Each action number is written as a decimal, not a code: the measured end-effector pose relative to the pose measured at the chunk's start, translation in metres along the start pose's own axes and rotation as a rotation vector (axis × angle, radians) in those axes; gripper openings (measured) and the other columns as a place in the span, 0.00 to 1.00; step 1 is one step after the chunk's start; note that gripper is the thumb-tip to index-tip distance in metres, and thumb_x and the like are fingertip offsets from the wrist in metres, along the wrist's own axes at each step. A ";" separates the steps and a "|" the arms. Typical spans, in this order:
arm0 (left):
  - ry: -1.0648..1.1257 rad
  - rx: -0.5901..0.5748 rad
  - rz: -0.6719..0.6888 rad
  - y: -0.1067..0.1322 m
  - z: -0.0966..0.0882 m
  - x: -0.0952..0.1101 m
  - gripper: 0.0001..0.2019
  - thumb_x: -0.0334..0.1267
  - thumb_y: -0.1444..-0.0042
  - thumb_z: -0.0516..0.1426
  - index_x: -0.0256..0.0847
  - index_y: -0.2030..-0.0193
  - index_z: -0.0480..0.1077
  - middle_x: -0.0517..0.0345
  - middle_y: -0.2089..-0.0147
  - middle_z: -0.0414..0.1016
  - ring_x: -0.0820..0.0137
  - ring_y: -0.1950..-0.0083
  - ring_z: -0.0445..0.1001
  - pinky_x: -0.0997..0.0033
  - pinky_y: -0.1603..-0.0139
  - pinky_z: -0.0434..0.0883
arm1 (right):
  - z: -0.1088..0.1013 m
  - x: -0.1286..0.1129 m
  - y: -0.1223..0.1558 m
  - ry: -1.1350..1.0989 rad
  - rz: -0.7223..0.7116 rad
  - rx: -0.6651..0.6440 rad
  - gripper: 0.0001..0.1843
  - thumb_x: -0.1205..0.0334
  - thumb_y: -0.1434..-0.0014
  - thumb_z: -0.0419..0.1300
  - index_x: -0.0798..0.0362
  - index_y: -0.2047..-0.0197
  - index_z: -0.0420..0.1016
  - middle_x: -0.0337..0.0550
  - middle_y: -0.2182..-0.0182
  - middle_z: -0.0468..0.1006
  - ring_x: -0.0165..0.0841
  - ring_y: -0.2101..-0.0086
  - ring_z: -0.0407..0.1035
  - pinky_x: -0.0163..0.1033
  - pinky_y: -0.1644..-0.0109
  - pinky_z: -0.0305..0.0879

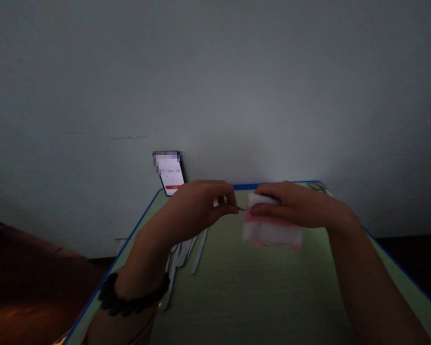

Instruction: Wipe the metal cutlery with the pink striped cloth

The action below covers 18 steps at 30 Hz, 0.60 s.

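Note:
My left hand point(204, 203) is closed in a pinch on a thin metal utensil point(240, 208), whose tip pokes out to the right. My right hand point(290, 203) is closed on a folded white cloth with pink stripes point(271, 230), wrapped round the utensil's far end. Both hands hover above the green table point(244, 292). A dark bead bracelet point(129, 297) sits on my left wrist.
Several metal cutlery pieces point(187, 256) lie on the table under my left forearm. A lit phone point(170, 172) leans against the white wall at the table's far left corner. More metal items point(318, 187) lie at the far right corner. The table has a blue rim point(140, 223).

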<state>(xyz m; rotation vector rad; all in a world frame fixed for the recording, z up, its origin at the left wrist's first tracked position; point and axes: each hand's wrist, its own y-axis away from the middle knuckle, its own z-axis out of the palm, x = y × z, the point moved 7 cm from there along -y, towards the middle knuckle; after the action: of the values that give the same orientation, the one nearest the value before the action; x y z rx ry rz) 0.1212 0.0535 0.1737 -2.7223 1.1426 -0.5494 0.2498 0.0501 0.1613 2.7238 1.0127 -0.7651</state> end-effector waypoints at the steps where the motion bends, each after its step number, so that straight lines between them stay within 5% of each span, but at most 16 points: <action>1: 0.027 0.018 0.009 0.000 -0.002 0.000 0.05 0.39 0.45 0.56 0.41 0.67 0.71 0.60 0.64 0.73 0.73 0.66 0.71 0.76 0.66 0.65 | -0.002 0.002 0.001 -0.007 0.008 0.009 0.17 0.48 0.41 0.51 0.53 0.65 0.69 0.37 0.73 0.72 0.26 0.75 0.63 0.32 0.73 0.53; 5: 0.197 0.008 0.043 0.003 -0.006 0.002 0.08 0.42 0.44 0.54 0.41 0.64 0.71 0.56 0.46 0.67 0.74 0.61 0.71 0.76 0.62 0.67 | -0.010 0.003 0.005 -0.002 0.018 0.067 0.15 0.48 0.43 0.54 0.52 0.63 0.69 0.36 0.71 0.73 0.26 0.74 0.64 0.32 0.73 0.54; 9: 0.249 -0.025 -0.145 0.007 -0.006 -0.011 0.18 0.47 0.42 0.51 0.43 0.47 0.63 0.53 0.53 0.72 0.69 0.59 0.73 0.75 0.65 0.68 | -0.015 0.002 0.005 0.071 0.069 0.171 0.16 0.48 0.45 0.56 0.51 0.60 0.70 0.37 0.69 0.75 0.28 0.72 0.65 0.33 0.71 0.54; 14: 0.260 -0.187 -0.187 0.005 0.009 -0.012 0.15 0.44 0.39 0.46 0.37 0.64 0.69 0.57 0.69 0.75 0.74 0.70 0.72 0.77 0.71 0.65 | -0.013 -0.003 0.000 0.090 0.061 0.247 0.17 0.48 0.47 0.59 0.51 0.60 0.71 0.38 0.68 0.76 0.29 0.70 0.66 0.33 0.69 0.54; 18: 0.243 -0.199 -0.168 0.002 0.012 -0.007 0.16 0.41 0.39 0.45 0.38 0.72 0.68 0.62 0.76 0.71 0.77 0.75 0.69 0.79 0.74 0.62 | -0.004 -0.002 -0.009 0.049 0.025 0.247 0.16 0.48 0.44 0.55 0.53 0.63 0.73 0.39 0.71 0.75 0.28 0.73 0.65 0.33 0.71 0.53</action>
<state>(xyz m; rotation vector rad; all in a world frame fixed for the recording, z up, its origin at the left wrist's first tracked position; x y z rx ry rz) 0.1198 0.0569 0.1601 -3.0081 1.0764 -0.8533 0.2440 0.0574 0.1666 2.9701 0.9489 -0.8762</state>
